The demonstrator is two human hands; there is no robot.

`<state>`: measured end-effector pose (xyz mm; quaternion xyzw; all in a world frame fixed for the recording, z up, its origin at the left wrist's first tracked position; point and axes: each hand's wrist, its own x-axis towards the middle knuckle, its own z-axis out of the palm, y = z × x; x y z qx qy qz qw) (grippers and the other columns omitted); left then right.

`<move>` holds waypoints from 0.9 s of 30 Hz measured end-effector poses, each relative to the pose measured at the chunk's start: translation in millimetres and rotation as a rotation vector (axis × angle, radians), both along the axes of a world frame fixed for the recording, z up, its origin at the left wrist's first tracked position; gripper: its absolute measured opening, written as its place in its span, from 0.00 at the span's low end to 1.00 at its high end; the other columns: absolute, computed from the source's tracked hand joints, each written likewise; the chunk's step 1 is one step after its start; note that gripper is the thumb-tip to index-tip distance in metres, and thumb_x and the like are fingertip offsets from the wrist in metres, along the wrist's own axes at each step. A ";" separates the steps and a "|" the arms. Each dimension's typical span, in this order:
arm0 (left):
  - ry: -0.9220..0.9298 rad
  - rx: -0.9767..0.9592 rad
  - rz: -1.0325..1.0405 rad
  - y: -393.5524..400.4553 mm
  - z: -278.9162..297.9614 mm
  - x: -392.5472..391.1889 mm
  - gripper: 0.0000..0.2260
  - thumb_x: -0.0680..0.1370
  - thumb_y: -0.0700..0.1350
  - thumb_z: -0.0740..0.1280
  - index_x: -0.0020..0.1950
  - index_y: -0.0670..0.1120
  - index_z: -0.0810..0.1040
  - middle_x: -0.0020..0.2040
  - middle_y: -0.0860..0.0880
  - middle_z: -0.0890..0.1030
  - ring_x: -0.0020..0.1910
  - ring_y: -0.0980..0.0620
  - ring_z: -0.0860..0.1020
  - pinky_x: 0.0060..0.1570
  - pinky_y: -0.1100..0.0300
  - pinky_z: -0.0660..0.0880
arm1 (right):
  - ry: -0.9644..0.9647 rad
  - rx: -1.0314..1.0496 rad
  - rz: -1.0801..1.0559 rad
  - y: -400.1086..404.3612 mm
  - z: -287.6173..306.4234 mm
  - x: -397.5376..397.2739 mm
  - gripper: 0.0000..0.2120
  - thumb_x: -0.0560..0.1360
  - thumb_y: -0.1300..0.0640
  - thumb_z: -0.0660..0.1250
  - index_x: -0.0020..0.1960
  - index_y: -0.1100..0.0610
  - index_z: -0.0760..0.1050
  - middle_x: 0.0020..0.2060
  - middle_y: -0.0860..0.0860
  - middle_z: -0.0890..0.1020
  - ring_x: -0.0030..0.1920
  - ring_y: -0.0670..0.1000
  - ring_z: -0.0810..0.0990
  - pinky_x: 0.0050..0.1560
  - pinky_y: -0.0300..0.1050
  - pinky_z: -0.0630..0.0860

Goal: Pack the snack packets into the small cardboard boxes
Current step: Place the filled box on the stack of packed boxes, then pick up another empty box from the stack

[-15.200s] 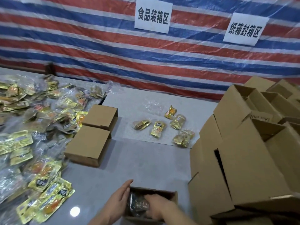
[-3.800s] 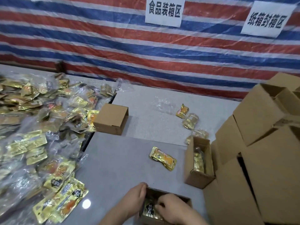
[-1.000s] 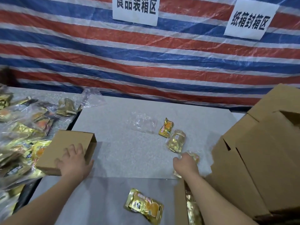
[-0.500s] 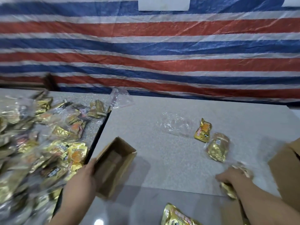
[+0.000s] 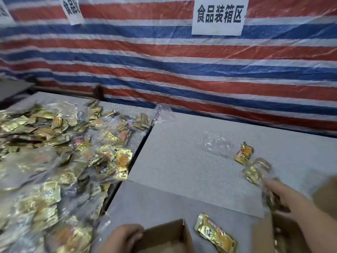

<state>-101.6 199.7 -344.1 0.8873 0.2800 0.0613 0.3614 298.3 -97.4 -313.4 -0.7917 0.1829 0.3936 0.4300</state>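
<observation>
**Inspector:** Snack packets lie in three places: a big heap (image 5: 54, 161) on the left side of the table (image 5: 173, 167), three loose ones on the right, and one (image 5: 216, 234) just beside the small box (image 5: 164, 238) at the near edge. Hands?

**Assistant:** Left hand (image 5: 122, 236) grips the box's left wall, fingers curled over the rim; the box stands open, mouth up. Right hand (image 5: 284, 196) pinches a dark packet (image 5: 269, 198) in clear wrap, blurred, so the exact finger placing I cannot tell.

**Inspector:** Recommendation for the step in hand?

**Assistant:** Brace the box with the left hand so it does not slide, bring the held packet over the mouth and lay it flat, not on edge. Then take the near packet, then the wrapped one (image 5: 255, 172) and the orange-gold one (image 5: 244, 155) farther back.

**Inspector:** Risks?

**Assistant:** Slippery film; the packet could slip from a light pinch. The empty clear wrapper (image 5: 215, 145) should stay out of the box
</observation>
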 end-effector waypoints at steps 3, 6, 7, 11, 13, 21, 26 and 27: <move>0.080 -0.069 -0.196 -22.9 -4.1 -2.6 0.06 0.81 0.45 0.66 0.52 0.48 0.83 0.46 0.61 0.80 0.50 0.62 0.77 0.50 0.78 0.66 | -0.005 0.136 -0.048 2.4 41.2 -32.7 0.16 0.78 0.54 0.66 0.34 0.60 0.71 0.22 0.56 0.75 0.18 0.50 0.71 0.19 0.35 0.67; 0.142 -0.151 -0.271 -48.1 -0.8 -6.1 0.09 0.82 0.44 0.63 0.53 0.45 0.82 0.51 0.51 0.83 0.51 0.55 0.78 0.47 0.77 0.66 | -0.048 0.406 -0.068 7.5 75.4 -82.6 0.10 0.78 0.59 0.60 0.40 0.60 0.74 0.24 0.56 0.79 0.20 0.49 0.75 0.21 0.36 0.71; 0.170 -0.139 -0.281 -55.1 3.4 -6.0 0.09 0.82 0.44 0.63 0.54 0.45 0.82 0.52 0.50 0.83 0.52 0.55 0.78 0.46 0.78 0.64 | -0.037 0.520 -0.101 8.7 82.4 -99.9 0.08 0.78 0.60 0.60 0.43 0.59 0.75 0.26 0.55 0.80 0.22 0.49 0.77 0.24 0.38 0.74; 0.208 -0.157 -0.337 -88.4 -0.9 -12.3 0.09 0.82 0.45 0.63 0.54 0.44 0.83 0.53 0.48 0.83 0.54 0.52 0.78 0.50 0.72 0.67 | 0.037 0.694 0.024 -11.2 95.1 -179.1 0.11 0.73 0.61 0.67 0.54 0.61 0.74 0.35 0.56 0.84 0.31 0.53 0.84 0.30 0.42 0.80; 0.233 -0.178 -0.339 -99.8 -4.3 -16.4 0.08 0.81 0.46 0.65 0.53 0.46 0.83 0.51 0.51 0.83 0.52 0.54 0.78 0.53 0.67 0.70 | -0.051 0.591 0.311 -22.2 90.7 -213.2 0.24 0.67 0.62 0.73 0.62 0.59 0.73 0.44 0.54 0.86 0.42 0.52 0.86 0.39 0.43 0.81; 0.183 -0.361 -0.276 -117.7 -1.7 -46.9 0.11 0.81 0.31 0.59 0.43 0.37 0.79 0.34 0.47 0.81 0.33 0.53 0.80 0.34 0.65 0.77 | -0.203 -0.024 1.382 -9.2 55.0 -321.6 0.33 0.68 0.52 0.72 0.71 0.37 0.68 0.60 0.45 0.78 0.52 0.50 0.81 0.51 0.39 0.80; 0.127 -0.516 -0.181 -116.7 6.5 -56.3 0.09 0.78 0.29 0.64 0.56 0.28 0.79 0.52 0.32 0.81 0.48 0.44 0.80 0.51 0.56 0.77 | -0.294 -0.040 1.446 -5.1 48.4 -343.6 0.34 0.69 0.53 0.70 0.73 0.37 0.66 0.63 0.44 0.78 0.54 0.43 0.76 0.50 0.29 0.70; 0.138 -0.599 -0.167 -116.9 4.6 -57.8 0.09 0.78 0.30 0.66 0.56 0.29 0.79 0.52 0.34 0.82 0.49 0.45 0.81 0.51 0.57 0.78 | -0.294 -0.039 1.440 -7.0 47.7 -343.6 0.34 0.69 0.53 0.70 0.72 0.36 0.66 0.63 0.44 0.78 0.54 0.44 0.76 0.50 0.29 0.70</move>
